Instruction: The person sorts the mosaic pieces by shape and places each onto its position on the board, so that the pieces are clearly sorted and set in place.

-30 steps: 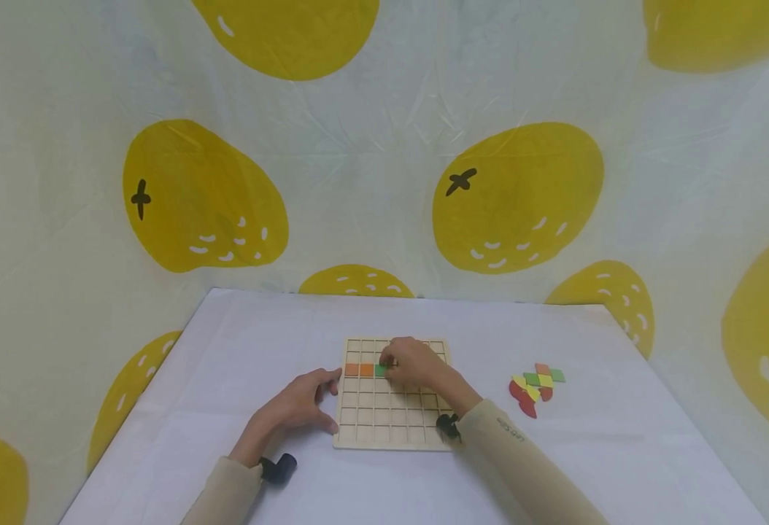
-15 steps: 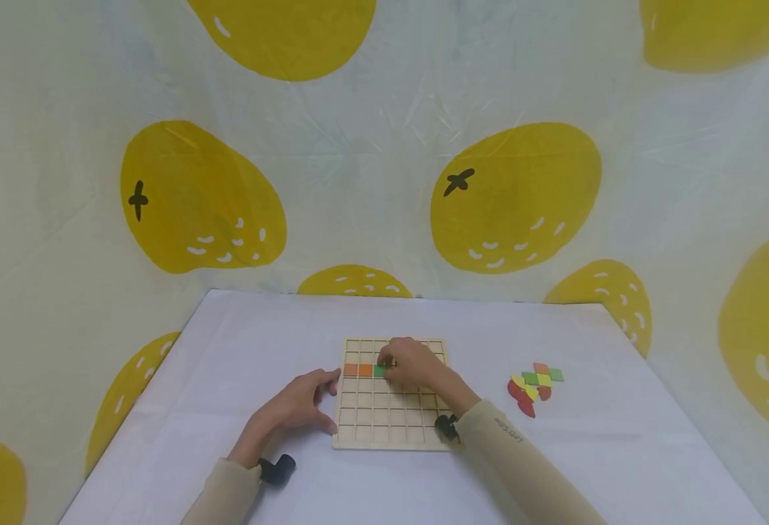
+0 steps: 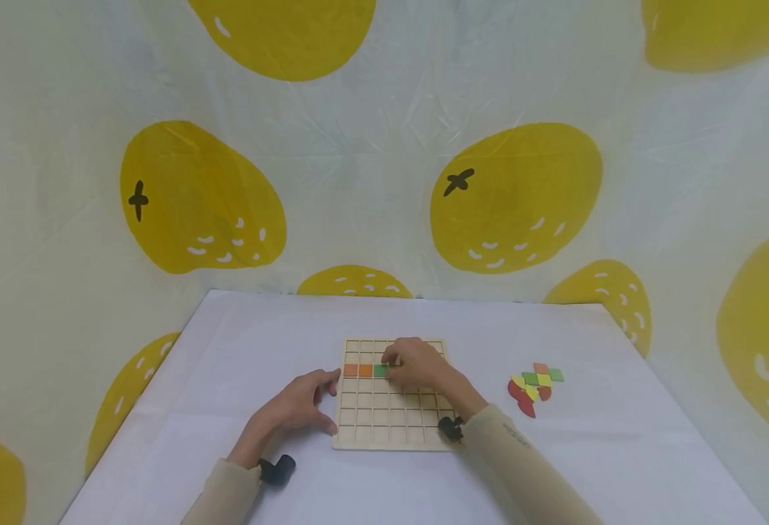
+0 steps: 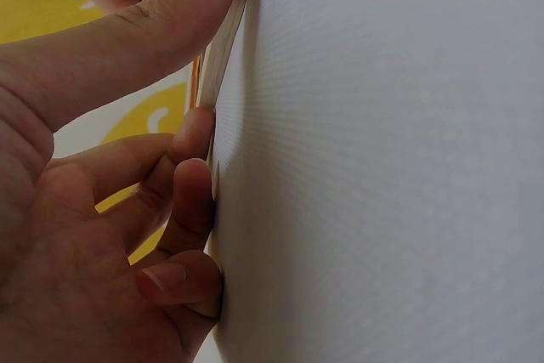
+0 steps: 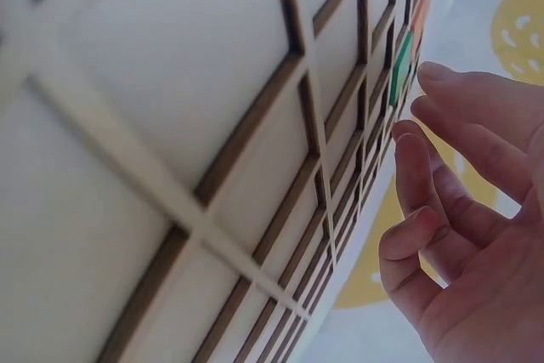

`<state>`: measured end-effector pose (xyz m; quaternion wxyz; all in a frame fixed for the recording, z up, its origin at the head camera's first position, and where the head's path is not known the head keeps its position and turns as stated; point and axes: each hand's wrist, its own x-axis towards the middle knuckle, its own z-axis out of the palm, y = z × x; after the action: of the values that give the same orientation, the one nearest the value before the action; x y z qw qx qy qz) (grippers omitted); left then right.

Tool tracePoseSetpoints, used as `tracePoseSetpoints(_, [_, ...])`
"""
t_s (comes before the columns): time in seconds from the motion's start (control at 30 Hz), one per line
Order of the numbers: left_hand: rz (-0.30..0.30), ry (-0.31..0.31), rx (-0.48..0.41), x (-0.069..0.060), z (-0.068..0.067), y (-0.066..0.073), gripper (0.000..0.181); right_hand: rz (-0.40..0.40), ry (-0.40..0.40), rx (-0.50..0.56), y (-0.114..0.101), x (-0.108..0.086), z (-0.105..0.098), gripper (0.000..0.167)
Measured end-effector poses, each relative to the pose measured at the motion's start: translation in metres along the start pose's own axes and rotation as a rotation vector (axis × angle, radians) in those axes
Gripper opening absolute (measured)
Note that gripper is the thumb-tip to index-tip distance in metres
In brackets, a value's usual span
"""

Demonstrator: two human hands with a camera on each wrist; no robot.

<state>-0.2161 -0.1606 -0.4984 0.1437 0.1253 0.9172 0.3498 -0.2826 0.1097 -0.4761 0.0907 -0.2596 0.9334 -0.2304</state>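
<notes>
A wooden grid board (image 3: 381, 418) lies on the white table. One row holds two orange tiles (image 3: 365, 370) at its left end, then a green tile (image 3: 380, 370). My left hand (image 3: 299, 401) rests along the board's left side; in the left wrist view its thumb and fingertips touch the wooden edge (image 4: 223, 53). Above the board, just right of the green tile, is my right hand (image 3: 419, 366), fingers loosely bent. The right wrist view shows its fingertips (image 5: 435, 72) beside the green tile (image 5: 399, 68), apart from it, with nothing seen between them. The hand covers some cells behind it.
Right of the board lies a loose cluster of flat pieces: green and yellow squares (image 3: 544, 380), an orange one (image 3: 540, 367), and rounded red pieces (image 3: 522, 405). Behind the table (image 3: 279, 321) hangs a pale sheet (image 3: 358, 182) printed with yellow fruit.
My right hand has shifted slightly right, off the green tile, and more of that tile shows. My left hand stays at the board's edge.
</notes>
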Motion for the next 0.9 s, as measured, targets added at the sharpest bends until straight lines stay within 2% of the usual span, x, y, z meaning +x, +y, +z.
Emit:
tracePoseSetpoints(0.13, [0.010,0.004,0.001,0.000,0.001,0.001,0.107,0.020,0.022,0.003,0.005,-0.007,-0.005,0.023])
tracePoseSetpoints(0.37, [-0.011,0.007,0.004,-0.001,0.001,0.001,0.108,0.062,0.059,0.034,0.011,-0.021,-0.014,0.022])
tracePoseSetpoints(0.63, [0.002,0.004,0.000,0.000,0.002,-0.001,0.107,0.044,0.104,0.074,0.024,-0.038,-0.026,0.024])
tracePoseSetpoints(0.9, [-0.002,0.004,-0.006,0.000,0.002,0.000,0.107,0.090,0.132,0.094,0.041,-0.053,-0.035,0.024])
